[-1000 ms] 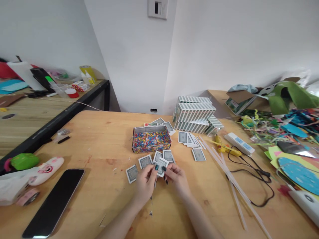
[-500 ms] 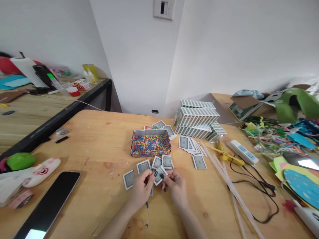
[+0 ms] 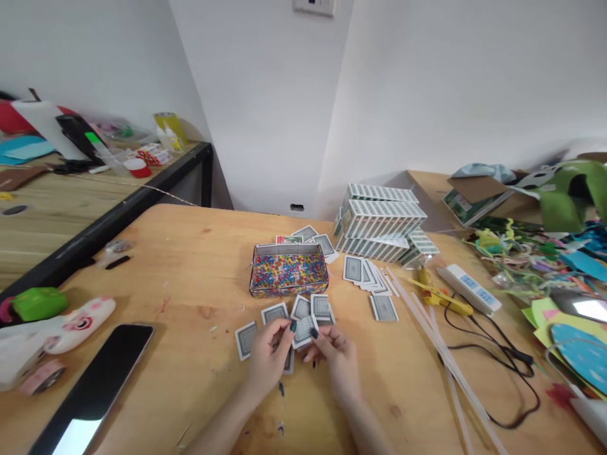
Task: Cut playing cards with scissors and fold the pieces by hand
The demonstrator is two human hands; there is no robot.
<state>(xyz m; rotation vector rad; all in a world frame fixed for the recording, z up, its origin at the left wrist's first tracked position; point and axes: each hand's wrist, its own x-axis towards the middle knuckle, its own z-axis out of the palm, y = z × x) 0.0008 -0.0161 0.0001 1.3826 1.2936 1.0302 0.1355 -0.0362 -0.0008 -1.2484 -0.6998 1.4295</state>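
Between my two hands is a playing card (image 3: 304, 333), its grey patterned back facing up. My left hand (image 3: 270, 354) pinches its left edge between thumb and fingers. On the card's right side, the thumb and fingers of my right hand (image 3: 336, 357) close on it too. Several more cards lie face down around my hands, among them a card at the left (image 3: 246, 340) and a card at the right (image 3: 321, 307). Just beyond them stands an open box (image 3: 289, 292) with a colourful patterned lining. Whether more than one card is in my grip I cannot tell.
Fanned cards (image 3: 353, 268) lie right of the box, near stacked striped boxes (image 3: 384, 218). Farther right are a yellow glue gun (image 3: 446, 299), a power strip (image 3: 468, 289), glue sticks (image 3: 436, 344) and a black cord. A phone (image 3: 97, 385) and a plush toy (image 3: 80, 325) lie left.
The held card has turned slightly and sits flatter between my fingers. Both hands stay in nearly the same place; the whole view has shifted slightly.
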